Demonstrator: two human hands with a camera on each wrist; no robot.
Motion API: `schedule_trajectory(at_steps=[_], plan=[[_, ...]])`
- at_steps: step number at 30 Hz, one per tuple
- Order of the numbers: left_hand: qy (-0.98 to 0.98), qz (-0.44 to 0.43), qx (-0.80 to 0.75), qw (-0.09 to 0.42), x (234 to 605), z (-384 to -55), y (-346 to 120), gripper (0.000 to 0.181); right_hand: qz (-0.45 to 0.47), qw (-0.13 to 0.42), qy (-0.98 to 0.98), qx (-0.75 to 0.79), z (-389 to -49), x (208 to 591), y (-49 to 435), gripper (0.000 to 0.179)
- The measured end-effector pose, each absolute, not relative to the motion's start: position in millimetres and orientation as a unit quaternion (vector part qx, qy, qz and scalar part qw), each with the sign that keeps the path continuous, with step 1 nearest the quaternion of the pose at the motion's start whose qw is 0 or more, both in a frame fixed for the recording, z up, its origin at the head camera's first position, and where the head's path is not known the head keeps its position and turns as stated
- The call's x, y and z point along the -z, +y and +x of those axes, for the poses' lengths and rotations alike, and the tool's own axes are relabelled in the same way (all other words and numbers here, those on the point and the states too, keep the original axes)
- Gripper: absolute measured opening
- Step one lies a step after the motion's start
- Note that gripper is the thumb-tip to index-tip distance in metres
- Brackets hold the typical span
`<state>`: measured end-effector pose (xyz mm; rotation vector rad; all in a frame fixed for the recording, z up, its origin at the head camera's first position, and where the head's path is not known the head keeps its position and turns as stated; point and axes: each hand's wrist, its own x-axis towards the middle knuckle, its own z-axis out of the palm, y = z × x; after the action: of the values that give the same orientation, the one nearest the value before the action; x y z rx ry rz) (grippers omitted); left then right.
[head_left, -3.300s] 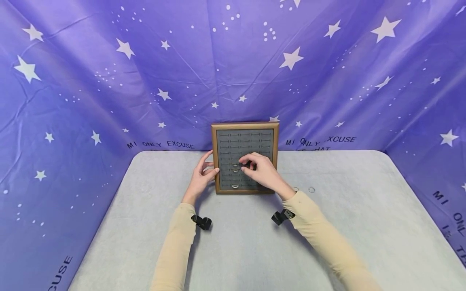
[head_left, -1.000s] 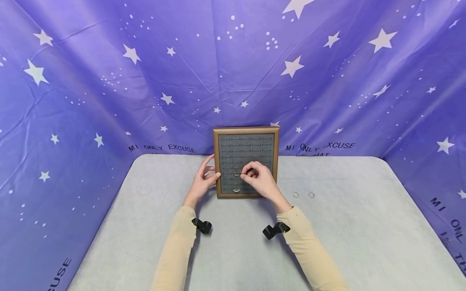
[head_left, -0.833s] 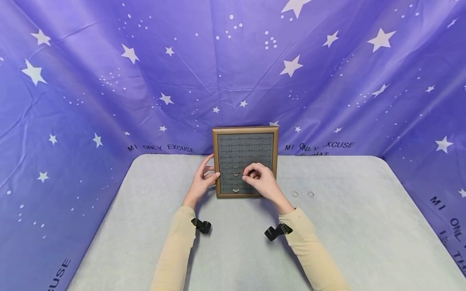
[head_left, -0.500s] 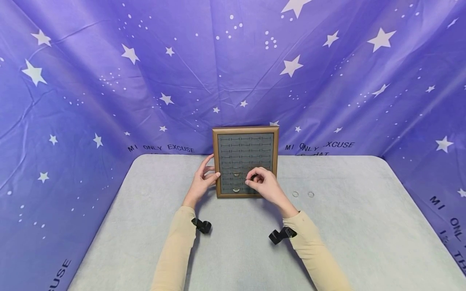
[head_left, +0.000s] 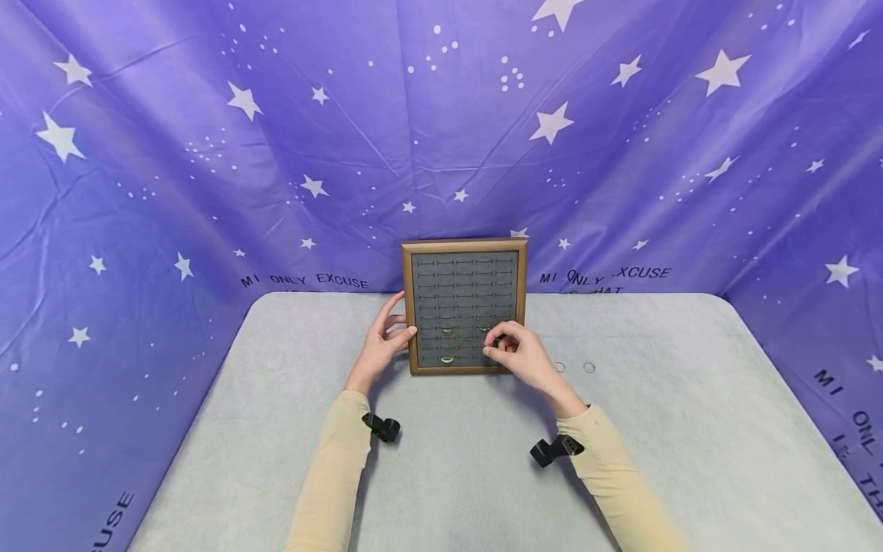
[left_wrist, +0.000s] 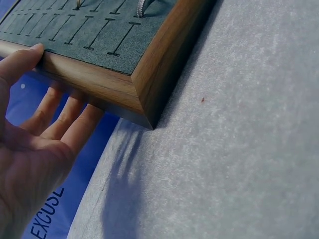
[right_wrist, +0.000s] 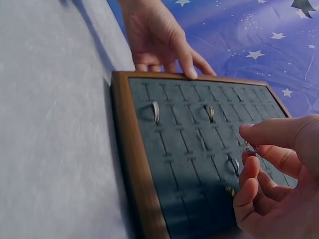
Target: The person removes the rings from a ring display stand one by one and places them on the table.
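Note:
A wooden-framed ring display tray (head_left: 408,307) with a dark grey slotted pad leans tilted up on the table. My left hand (head_left: 379,341) grips its left edge, thumb on the front of the frame and the other fingers behind. In the right wrist view, my right hand (right_wrist: 284,174) pinches a small silver ring (right_wrist: 250,148) between thumb and fingertips, just in front of the slots. Rings seated in the pad include a silver ring (right_wrist: 156,112), a gold ring (right_wrist: 211,113) and another silver ring (right_wrist: 234,166). A gold ring (right_wrist: 230,191) is partly hidden by my right fingers.
Two loose rings lie on the table right of the tray, one near my right wrist and a silvery ring (head_left: 585,368) farther right. The pale grey table (head_left: 448,460) ends at a purple star-printed curtain (head_left: 331,138) close behind the tray.
My right hand has moved right and slightly down across the pad, away from the second slot column, uncovering a gold ring there. My left hand keeps its hold on the tray's edge.

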<state>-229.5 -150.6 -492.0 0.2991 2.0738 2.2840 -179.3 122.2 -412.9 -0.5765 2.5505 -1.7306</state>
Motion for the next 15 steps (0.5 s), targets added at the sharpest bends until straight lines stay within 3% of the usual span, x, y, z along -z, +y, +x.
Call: schedule_trajectory(at_steps=[9, 15], plan=[[0.678, 0.096, -0.728, 0.015, 494.4, -231.1, -150.3, 0.071, -0.187, 0.007, 0.832, 0.522, -176.1, 421.8, 143.7, 0.008], [0.681, 0.102, -0.725, 0.01, 495.6, -230.8, -151.2, 0.07, -0.193, 0.001, 0.832, 0.521, -181.6, 448.3, 160.8, 0.01]])
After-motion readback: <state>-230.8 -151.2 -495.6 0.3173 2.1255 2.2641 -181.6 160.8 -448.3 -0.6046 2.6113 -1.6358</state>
